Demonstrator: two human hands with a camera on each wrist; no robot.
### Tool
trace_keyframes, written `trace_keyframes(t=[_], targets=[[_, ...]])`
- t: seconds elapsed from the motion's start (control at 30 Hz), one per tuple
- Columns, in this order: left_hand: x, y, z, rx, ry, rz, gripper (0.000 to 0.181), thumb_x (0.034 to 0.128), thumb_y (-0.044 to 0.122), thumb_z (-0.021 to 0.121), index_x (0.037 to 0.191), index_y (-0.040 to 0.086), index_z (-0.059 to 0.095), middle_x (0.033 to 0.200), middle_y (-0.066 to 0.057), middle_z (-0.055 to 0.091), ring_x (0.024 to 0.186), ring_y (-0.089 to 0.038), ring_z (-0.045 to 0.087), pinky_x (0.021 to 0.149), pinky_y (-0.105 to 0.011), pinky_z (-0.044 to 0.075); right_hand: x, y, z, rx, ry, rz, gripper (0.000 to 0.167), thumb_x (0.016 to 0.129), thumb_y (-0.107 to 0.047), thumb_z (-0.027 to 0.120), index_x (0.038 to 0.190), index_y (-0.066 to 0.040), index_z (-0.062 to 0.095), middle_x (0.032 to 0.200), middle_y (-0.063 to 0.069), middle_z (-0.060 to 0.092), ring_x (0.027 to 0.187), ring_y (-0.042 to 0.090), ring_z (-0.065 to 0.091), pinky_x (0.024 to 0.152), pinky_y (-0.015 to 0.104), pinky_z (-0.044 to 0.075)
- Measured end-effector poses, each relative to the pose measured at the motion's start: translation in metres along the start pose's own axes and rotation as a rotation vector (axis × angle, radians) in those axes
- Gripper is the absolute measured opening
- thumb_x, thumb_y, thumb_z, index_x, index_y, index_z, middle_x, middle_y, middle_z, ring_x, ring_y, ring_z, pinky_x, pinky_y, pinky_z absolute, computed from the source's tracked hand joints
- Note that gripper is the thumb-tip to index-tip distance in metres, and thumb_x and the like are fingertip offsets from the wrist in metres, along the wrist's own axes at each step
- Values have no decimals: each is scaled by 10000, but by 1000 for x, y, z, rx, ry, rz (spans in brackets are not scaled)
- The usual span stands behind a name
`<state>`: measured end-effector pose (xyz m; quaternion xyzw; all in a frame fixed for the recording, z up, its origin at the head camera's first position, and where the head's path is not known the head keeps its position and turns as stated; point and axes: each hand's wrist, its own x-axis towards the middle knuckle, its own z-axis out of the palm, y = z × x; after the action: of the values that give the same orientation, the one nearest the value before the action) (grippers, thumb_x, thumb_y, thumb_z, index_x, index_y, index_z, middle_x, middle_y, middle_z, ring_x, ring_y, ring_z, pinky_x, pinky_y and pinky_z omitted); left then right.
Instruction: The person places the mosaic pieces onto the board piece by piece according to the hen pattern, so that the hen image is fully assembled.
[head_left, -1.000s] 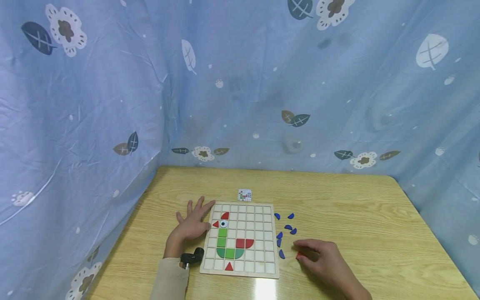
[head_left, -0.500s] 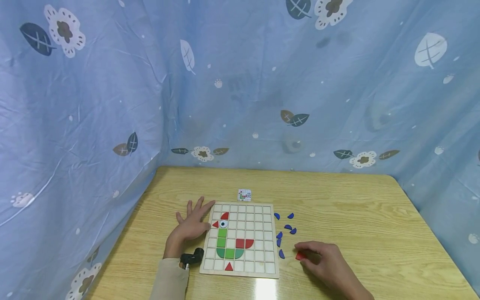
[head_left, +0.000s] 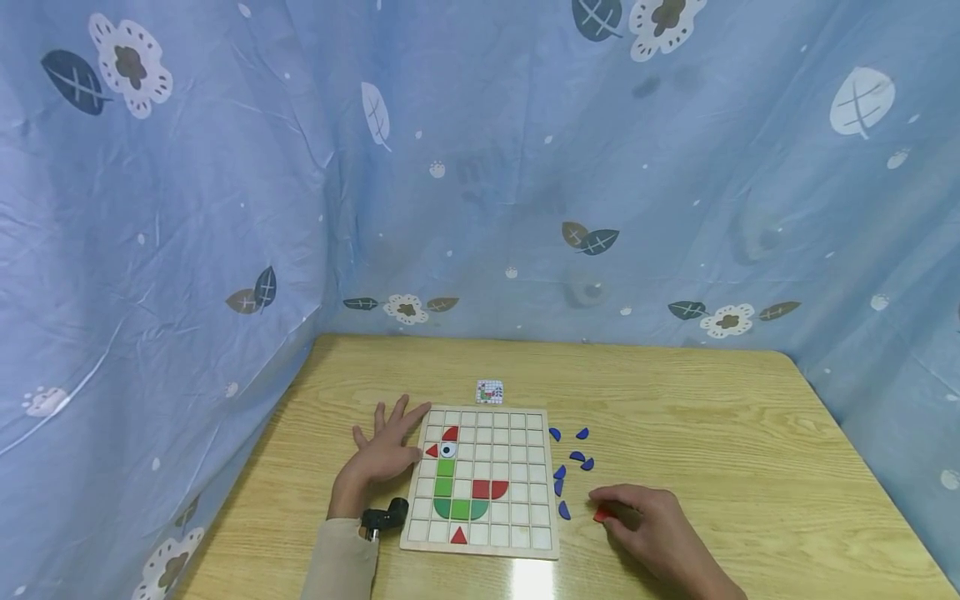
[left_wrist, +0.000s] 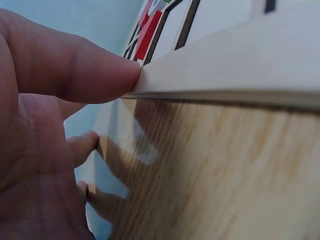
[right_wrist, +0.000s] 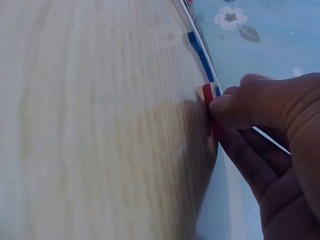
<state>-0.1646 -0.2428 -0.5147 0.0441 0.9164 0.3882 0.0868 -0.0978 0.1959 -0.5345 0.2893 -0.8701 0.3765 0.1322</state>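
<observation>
Tabletop (head_left: 675, 392): pale grained wood, its far corners rounded.
Cloth (head_left: 480, 192): blue, printed with leaves and flowers; hangs beyond the far edge and past both side edges.
Board (head_left: 525, 454): gridded, nearly square, left of the middle and well short of the far edge; its far side runs roughly along the tabletop's far edge, with no clear long axis.
Glare (head_left: 532, 579): white, on the wood just nearer than the board.
Card (head_left: 490, 392): just beyond the board's far side.
Left triangle (head_left: 432, 451): red, on the board, pointing to the tabletop's left edge.
Near triangle (head_left: 458, 536): red, on the board, pointing to the far edge.
Red piece (right_wrist: 208, 96): right of the board; edge-on, a thin strip, long axis along the wood; fingers hide its outline, so its heading cannot be told.
Blue pieces (head_left: 577, 456): seven, scattered beside the board's right side.
Left hand (head_left: 384, 454): fingers spread wide, thumb touching the board's left side.
Right hand (head_left: 656, 525): narrow, pinching the red piece.
</observation>
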Motion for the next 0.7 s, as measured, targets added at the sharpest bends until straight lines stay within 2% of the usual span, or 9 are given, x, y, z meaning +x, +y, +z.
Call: trace_keyframes(t=[0.2,0.43,0.53,0.7], targets=[[1,0,-1,27,-29,-29,859,875,80,619,1703,202,425,1837,-228,94,1662,-553,-166,1137,-861,-252,-4,2,-2,61,-31,40,464,757,141,879,1127,-136,839,1064,-21,851,986,31,781,845,84,573],[3,-13,6,-24,15,43,863,837,122,606,1680,242,464,1824,-255,122,1640,-599,-168,1087,-868,-297,-3,2,-2,99,-31,59,414,794,120,881,1123,-127,835,1065,12,852,991,45,789,800,162,626],[8,-21,9,-9,24,46,862,843,134,609,1683,257,461,1833,-231,122,1650,-577,-172,1099,-862,-288,0,0,-2,88,-29,63,384,801,85,897,1116,-126,837,1051,-3,853,982,42,787,805,153,620],[13,-29,11,-3,31,49,868,835,139,619,1682,253,463,1832,-232,125,1652,-574,-172,1088,-866,-295,9,-7,3,41,14,41,385,774,63,923,1094,-138,850,1028,-59,853,969,34,787,868,71,555]])
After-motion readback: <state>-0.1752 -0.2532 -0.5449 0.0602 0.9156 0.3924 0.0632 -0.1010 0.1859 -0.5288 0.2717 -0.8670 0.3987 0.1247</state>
